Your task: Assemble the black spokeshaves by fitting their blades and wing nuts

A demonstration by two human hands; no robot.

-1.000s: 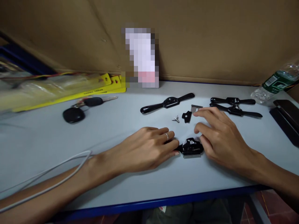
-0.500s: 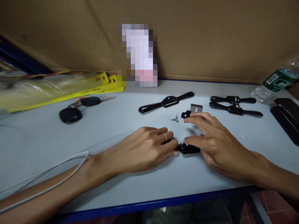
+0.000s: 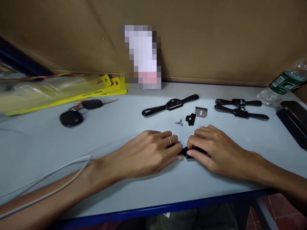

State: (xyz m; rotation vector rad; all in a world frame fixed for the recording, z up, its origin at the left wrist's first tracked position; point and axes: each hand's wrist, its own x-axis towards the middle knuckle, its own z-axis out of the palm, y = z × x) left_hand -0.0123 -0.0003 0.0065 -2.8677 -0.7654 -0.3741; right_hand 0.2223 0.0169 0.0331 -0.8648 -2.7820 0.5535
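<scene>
My left hand [image 3: 155,151], with a ring on one finger, is closed around the left handle of a black spokeshave [image 3: 184,152] on the table. My right hand [image 3: 211,148] has its thumb and bent fingers pinched over the middle of the same tool, hiding most of it. Just beyond them lie a black cap plate [image 3: 191,119], a silver blade [image 3: 201,112] with a keyhole slot, and a few small silver screws [image 3: 179,121]. Farther back rests another black spokeshave [image 3: 174,103].
Two more spokeshaves [image 3: 241,111] lie at the right, near a tilted plastic bottle [image 3: 283,83] and a dark phone-like object [image 3: 294,119]. Keys with a black fob [image 3: 71,118] and yellow packaging [image 3: 96,91] sit at the left. A white cable [image 3: 82,164] crosses my left forearm.
My right hand has drawn back from the cap plate and closed over the middle of the spokeshave. The left hand holds its place.
</scene>
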